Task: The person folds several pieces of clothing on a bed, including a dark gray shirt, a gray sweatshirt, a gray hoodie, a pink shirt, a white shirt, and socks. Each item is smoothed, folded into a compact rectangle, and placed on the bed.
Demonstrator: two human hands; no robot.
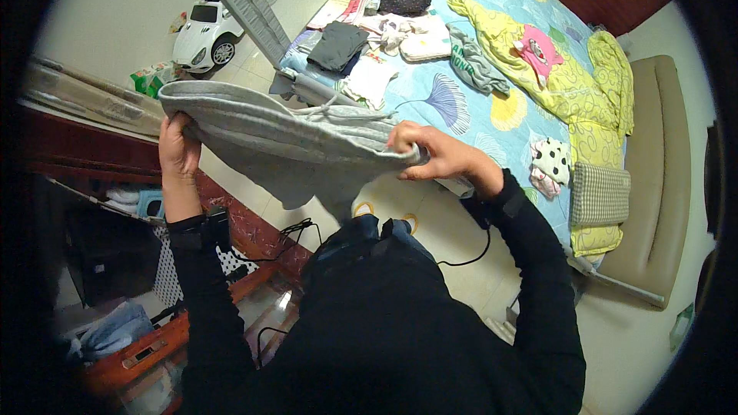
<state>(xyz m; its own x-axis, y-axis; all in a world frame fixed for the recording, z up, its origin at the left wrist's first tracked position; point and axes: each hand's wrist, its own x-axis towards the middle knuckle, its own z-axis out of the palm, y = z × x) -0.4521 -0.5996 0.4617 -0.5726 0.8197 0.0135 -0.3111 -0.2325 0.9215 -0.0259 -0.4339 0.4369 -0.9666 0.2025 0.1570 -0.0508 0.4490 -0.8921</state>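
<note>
1. One hand at each end: left hand [178, 147] and right hand [437, 155] grip a gray garment [296, 155], probably shorts or trousers, stretched by its waistband [269, 111] above the floor [461, 284];
2. Beyond, a dark gray folded garment [337, 44] lies on the blue patterned bed [478, 121], near yellow bedding [575, 100];
3. White toy car [204, 40] stands farther left.

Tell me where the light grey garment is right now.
In the head view, the light grey garment is left of centre, held between the left hand and right hand, beside the bed.
</note>
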